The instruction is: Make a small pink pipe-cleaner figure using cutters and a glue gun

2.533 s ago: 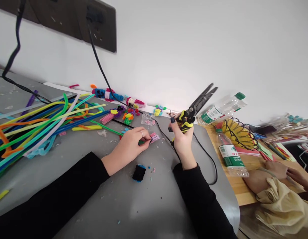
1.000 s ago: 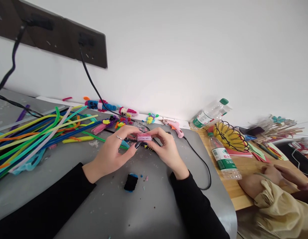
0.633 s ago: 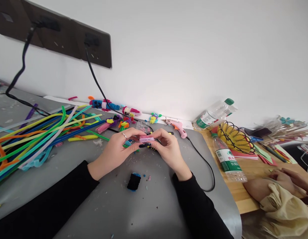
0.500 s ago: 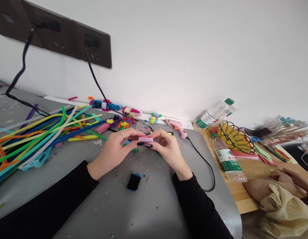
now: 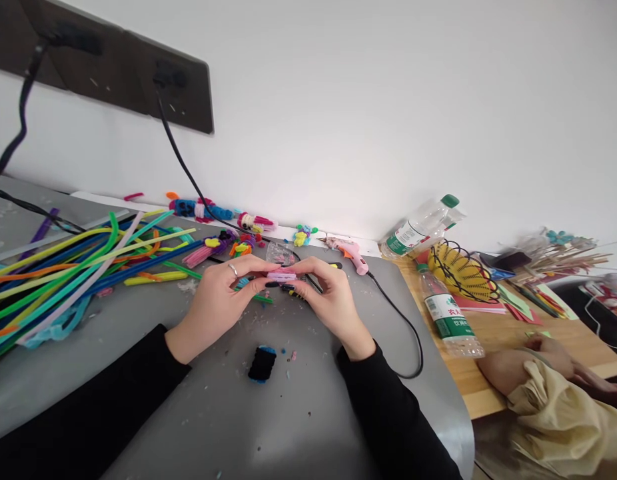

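- Pink bundle of short pipe-cleaner pieces (image 5: 281, 275) now pinched between my left hand (image 5: 219, 300) and my right hand (image 5: 328, 300), held just above the grey desk (image 5: 198, 400).
- Change: the cutters I held upright 2.5 s ago are out of my right hand; both hands now grip the bundle, so cutting seems over and shaping has begun.
- Black coil (image 5: 262, 363) lies untouched, near my wrists.
- Glue gun (image 5: 349, 252) rests beyond my fingers.

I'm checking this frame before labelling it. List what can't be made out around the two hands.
Head view only:
- Pink bundle: its ends are covered by the left hand and right hand.
- Black and yellow tool: mostly hidden under the fingers.
- Pipe cleaner pile: cut off by the left edge.
- Bottle label: print too small to read.
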A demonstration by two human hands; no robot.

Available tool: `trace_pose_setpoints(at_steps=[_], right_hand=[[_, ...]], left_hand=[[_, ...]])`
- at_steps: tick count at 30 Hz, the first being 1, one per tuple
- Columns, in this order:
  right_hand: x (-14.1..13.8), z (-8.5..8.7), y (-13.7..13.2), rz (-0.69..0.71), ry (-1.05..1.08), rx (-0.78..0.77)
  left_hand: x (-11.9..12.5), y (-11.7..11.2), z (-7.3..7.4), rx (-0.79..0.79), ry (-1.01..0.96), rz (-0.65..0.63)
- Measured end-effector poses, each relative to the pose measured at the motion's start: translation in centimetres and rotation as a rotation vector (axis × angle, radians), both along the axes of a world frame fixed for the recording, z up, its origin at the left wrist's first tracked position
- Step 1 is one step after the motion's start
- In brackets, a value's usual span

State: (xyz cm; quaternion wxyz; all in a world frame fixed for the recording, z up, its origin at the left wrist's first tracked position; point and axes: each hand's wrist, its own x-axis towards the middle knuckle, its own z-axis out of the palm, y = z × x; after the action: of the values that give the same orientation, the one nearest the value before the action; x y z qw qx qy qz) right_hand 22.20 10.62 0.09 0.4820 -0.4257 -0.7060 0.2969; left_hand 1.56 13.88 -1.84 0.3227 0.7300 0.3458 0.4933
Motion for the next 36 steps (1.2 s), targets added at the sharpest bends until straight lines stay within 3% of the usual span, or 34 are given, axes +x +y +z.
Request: trace_pose_setpoints(at_steps=[14,21,24,30,36], right_hand=[[-0.63,-0.27,-0.12,-0.063,-0.048,0.078],[0.04,-0.14,0.16,-0.01,0.016,-0.003],[0.16,-0.04,0.18,-0.018,0.001,0.084],[-0.25,0.21,-0.09,-0.074,-0.242,0.343],[-0.1,-0.13,0.06,-0.082,-0.326,0.33]], left_hand=[[0.24,-0.28,0.35,-0.034,-0.059,0.025],[0.25,-0.16,0.52,-0.205,-0.091,-0.009],[0.19,-0.09,0.47,-0.262,-0.112,-0.001],[0.17,-0.24,0.47,-0.28,-0.086,0.008],[0.11,-0.41,0.65,-0.234,-0.053,-0.001]])
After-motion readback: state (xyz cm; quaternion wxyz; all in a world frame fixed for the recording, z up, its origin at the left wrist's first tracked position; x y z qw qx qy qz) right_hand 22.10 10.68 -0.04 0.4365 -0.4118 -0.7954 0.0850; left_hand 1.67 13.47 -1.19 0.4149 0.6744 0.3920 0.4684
